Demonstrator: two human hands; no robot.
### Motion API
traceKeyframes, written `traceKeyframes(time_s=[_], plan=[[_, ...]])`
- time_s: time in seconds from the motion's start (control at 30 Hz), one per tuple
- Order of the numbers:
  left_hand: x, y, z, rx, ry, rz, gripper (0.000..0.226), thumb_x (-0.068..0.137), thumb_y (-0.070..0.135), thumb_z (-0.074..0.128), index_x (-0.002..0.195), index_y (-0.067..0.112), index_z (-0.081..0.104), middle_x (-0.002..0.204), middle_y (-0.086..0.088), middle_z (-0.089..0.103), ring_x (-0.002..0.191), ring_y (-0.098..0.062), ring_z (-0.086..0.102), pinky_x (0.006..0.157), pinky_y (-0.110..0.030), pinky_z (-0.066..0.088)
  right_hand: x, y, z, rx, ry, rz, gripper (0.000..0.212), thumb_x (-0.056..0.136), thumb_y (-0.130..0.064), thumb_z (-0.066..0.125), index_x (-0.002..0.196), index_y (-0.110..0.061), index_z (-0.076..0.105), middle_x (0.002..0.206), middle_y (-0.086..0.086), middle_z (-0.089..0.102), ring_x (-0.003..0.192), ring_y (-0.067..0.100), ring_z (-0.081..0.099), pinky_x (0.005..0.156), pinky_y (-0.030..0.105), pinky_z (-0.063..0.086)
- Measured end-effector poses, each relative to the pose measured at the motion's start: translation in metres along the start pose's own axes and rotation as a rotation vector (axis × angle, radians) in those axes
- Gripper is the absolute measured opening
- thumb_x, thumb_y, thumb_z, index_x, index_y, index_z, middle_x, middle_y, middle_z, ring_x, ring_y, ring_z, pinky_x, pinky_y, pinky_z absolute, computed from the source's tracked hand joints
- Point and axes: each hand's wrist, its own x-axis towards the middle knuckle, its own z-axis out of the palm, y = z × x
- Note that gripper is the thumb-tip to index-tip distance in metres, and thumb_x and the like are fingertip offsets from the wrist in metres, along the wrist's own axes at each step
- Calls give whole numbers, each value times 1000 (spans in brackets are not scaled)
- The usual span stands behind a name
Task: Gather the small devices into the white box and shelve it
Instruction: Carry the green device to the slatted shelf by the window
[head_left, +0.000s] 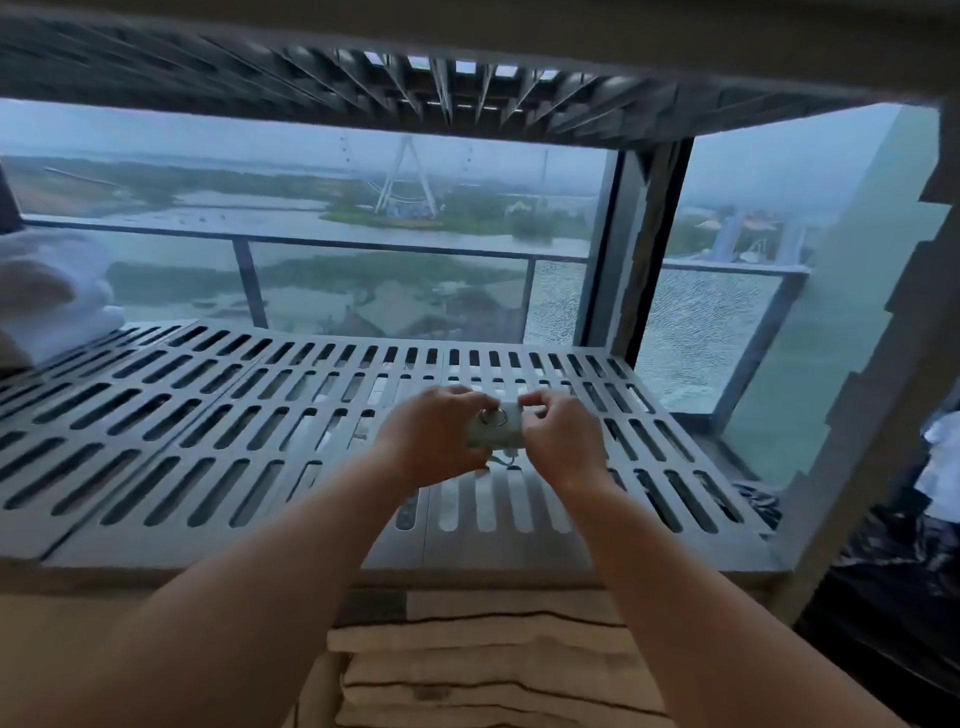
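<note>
Both my hands hold one small pale grey-green device (497, 427) with a metal ring on its top face, a little above the slotted grey shelf (218, 415). My left hand (434, 436) wraps its left end, thumb by the ring. My right hand (558, 434) pinches its right end with the fingertips. A thin cord hangs from under the device. No white box shows in view.
A white cloth-like bundle (57, 291) lies at the shelf's far left. Another slotted shelf (363, 78) sits overhead. The shelf's right post (852, 322) stands at the right, a window behind. Black plastic (893, 561) lies low right; wood-grain boards (483, 660) sit below.
</note>
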Motion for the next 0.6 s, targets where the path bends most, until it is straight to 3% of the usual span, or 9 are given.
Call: traceKeyframes(time_s=[0.1,0.2,0.37,0.6], plan=[[7,-1,5,-20,-28,-23,58,82,38,72,138,30,57,129,6,64,108,-16,61,86,-38,57,4,4,0,-89,-31,-53,28,95,-18,55,118,-18,71,101,7,75,84,18,65,72,32,54],[14,0,10,-14,-90,-36,57,85,38,69,139,30,56,130,6,62,110,-14,59,89,-36,56,5,8,3,-163,-82,-99,29,98,-22,52,121,-23,70,93,1,68,85,20,65,80,41,56],[23,-2,21,-24,-167,-53,57,88,35,68,142,29,52,134,5,60,118,-15,56,96,-30,47,9,15,6,-307,-190,-102,36,98,-21,44,126,-27,65,100,5,73,98,26,64,90,42,44],[29,-6,35,-91,-286,-136,60,92,32,63,150,29,45,148,1,53,131,-21,51,111,-41,41,8,20,7,-391,-271,-112,42,94,-16,40,128,-24,64,105,9,69,103,28,58,97,47,44]])
